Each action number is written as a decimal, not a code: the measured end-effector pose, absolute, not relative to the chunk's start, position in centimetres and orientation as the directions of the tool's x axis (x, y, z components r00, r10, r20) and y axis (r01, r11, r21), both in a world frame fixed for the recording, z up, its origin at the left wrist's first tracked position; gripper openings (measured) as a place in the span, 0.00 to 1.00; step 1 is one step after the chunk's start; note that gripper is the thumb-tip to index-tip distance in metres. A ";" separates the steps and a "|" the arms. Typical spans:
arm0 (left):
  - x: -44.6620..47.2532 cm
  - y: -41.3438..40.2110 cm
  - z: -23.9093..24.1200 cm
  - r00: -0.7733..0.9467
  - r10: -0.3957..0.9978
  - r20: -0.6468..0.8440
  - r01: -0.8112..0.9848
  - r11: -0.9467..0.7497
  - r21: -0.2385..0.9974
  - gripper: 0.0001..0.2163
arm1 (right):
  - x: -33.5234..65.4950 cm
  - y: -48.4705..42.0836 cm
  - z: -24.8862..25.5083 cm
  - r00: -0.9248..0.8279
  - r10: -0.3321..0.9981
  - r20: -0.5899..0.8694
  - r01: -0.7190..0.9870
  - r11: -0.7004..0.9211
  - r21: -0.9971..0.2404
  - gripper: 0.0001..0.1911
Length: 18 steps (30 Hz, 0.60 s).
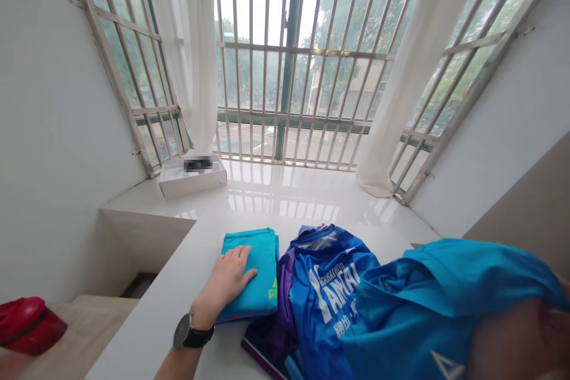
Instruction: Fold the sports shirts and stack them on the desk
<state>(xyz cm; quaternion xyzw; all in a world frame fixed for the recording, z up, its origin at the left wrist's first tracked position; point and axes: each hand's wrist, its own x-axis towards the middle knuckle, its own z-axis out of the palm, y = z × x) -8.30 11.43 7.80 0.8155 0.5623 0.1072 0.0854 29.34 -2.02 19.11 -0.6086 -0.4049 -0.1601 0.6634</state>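
My left hand (228, 281), with a dark watch on the wrist, lies flat with fingers spread on a folded turquoise garment (256, 273) on the white counter (164, 303). Beside it on the right is a heap of blue and purple sports shirts (325, 291), one with white lettering. At the bottom right, a light blue shirt (445, 303) is lifted close to the camera. My right hand (552, 320) is a blur at the frame's right edge, apparently under or in that shirt; its fingers cannot be made out.
A white flat box (192, 177) sits on the glossy white window sill (289, 196) by the barred bay window. White curtains (196, 53) hang at both sides. A red object (27, 323) rests on a lower wooden surface at the far left.
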 end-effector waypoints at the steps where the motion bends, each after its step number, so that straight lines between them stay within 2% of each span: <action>1: -8.7 11.3 7.6 0.311 0.950 0.029 0.920 -0.308 0.242 0.20 | 28.6 0.0 18.6 0.706 0.073 0.705 0.684 0.192 -0.704 0.23; 2: -8.9 11.2 7.7 0.290 0.957 -0.015 0.932 -0.279 0.232 0.18 | 27.7 1.8 17.9 0.724 0.089 0.684 0.668 0.156 -0.728 0.24; 3: -9.0 11.0 8.1 0.283 0.958 -0.049 0.936 -0.265 0.230 0.16 | 26.9 3.3 17.1 0.689 0.213 0.693 0.686 0.115 -0.718 0.25; 5: -8.7 10.7 9.6 0.298 0.953 -0.055 0.920 -0.272 0.281 0.10 | 25.1 5.0 15.1 0.497 0.576 0.650 0.746 0.100 -0.659 0.29; 6: -8.3 10.5 10.6 0.312 0.950 -0.015 0.893 -0.288 0.346 0.09 | 24.2 5.1 14.2 0.383 0.705 0.597 0.762 0.125 -0.636 0.31; 8: -7.4 9.9 12.8 0.334 0.933 0.135 0.764 -0.352 0.541 0.10 | 22.3 4.3 12.6 0.192 0.845 0.499 0.735 0.213 -0.643 0.35; 10: -6.0 8.8 15.1 0.357 0.888 0.291 0.528 -0.449 0.721 0.11 | 20.3 2.9 11.8 0.001 0.900 0.435 0.631 0.337 -0.699 0.37; 12: -4.3 7.3 17.3 0.442 0.794 0.417 0.268 -0.560 0.784 0.09 | 18.6 1.5 11.9 -0.118 0.893 0.434 0.512 0.429 -0.744 0.41; 14: -2.6 5.5 19.2 0.584 0.641 0.499 0.104 -0.668 0.737 0.08 | 17.7 0.6 12.6 -0.063 0.868 0.492 0.476 0.460 -0.750 0.39; 16: -1.4 4.1 20.4 0.690 0.511 0.513 0.069 -0.751 0.656 0.11 | 18.0 0.2 13.8 0.085 0.830 0.552 0.509 0.440 -0.740 0.27; 18: -0.9 3.6 20.6 0.686 0.497 0.531 0.105 -0.790 0.604 0.17 | 19.4 0.0 15.1 0.222 0.792 0.569 0.542 0.384 -0.747 0.17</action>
